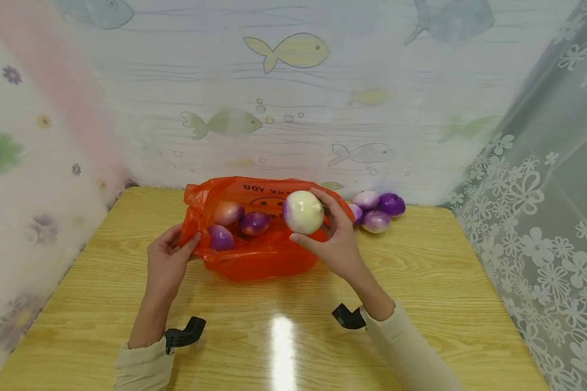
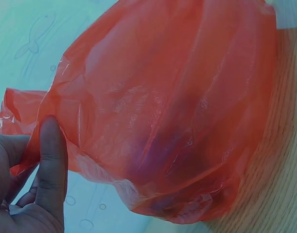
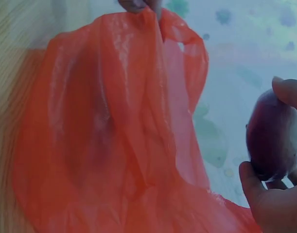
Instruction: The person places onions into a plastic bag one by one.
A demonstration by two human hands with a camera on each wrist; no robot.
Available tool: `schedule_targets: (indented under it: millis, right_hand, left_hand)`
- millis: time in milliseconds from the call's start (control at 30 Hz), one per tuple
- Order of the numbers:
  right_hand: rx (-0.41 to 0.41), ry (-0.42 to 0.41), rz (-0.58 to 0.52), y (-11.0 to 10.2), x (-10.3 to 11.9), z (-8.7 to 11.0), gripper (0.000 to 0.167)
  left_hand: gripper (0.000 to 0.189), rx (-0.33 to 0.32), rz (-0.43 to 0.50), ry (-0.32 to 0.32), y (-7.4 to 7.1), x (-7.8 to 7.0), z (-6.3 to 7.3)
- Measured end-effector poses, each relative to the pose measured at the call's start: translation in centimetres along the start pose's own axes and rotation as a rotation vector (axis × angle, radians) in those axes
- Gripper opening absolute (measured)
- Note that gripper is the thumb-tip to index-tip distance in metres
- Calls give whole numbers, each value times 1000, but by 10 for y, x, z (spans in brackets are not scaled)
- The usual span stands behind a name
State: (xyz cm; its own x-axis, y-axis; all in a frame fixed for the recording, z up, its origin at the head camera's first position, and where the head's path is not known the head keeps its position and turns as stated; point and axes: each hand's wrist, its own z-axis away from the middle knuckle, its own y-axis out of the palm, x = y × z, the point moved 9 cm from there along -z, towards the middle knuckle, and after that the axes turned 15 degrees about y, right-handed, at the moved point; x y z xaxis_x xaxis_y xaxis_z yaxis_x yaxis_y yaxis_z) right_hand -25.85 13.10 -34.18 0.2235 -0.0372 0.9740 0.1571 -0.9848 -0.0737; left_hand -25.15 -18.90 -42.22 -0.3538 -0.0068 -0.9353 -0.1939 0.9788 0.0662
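My left hand [image 1: 168,255] pinches the rim of a red plastic bag [image 1: 264,266] between thumb and fingers, at its left side. The bag lies on the table with its mouth towards me. Inside it are a pale purple onion [image 1: 229,212], a darker onion [image 1: 254,223] and another purple onion [image 1: 221,238]. Over the bag's right part, my right hand [image 1: 339,239] grips a shiny purple-and-white onion [image 1: 303,213], its white side towards the head camera. In the right wrist view, that onion [image 3: 272,138] shows its purple side, apart from the bag.
Several purple-and-white onions [image 1: 375,221] lie together behind the bag's right side, one partly hidden. The wooden table [image 1: 396,282] meets a fish-patterned curtain [image 1: 293,108] at the back. Flowered curtains [image 1: 543,244] hang at both sides.
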Motion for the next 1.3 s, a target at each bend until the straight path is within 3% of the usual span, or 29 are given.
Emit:
schedule_targets:
  millis: [167, 367, 500, 767, 1000, 1300]
  right_hand:
    - [59, 75, 12, 17, -11, -13, 82]
    - [58, 122, 107, 32, -19, -25, 82]
    - [62, 137, 193, 42, -24, -33, 82]
    - [165, 138, 321, 66, -31, -49, 80]
    - [253, 117, 356, 86, -38, -59, 80]
    - [292, 196, 415, 96, -54, -61, 79]
  left_hand:
    - [31, 5, 6, 7, 1, -1, -1]
    - [35, 8, 4, 20, 1, -4, -3]
    - [35, 14, -3, 23, 1, -5, -4]
    - [34, 7, -21, 21, 2, -9, -5]
    - [36, 19, -21, 7, 4, -10, -4]
    - [37, 24, -35, 4, 3, -11, -2]
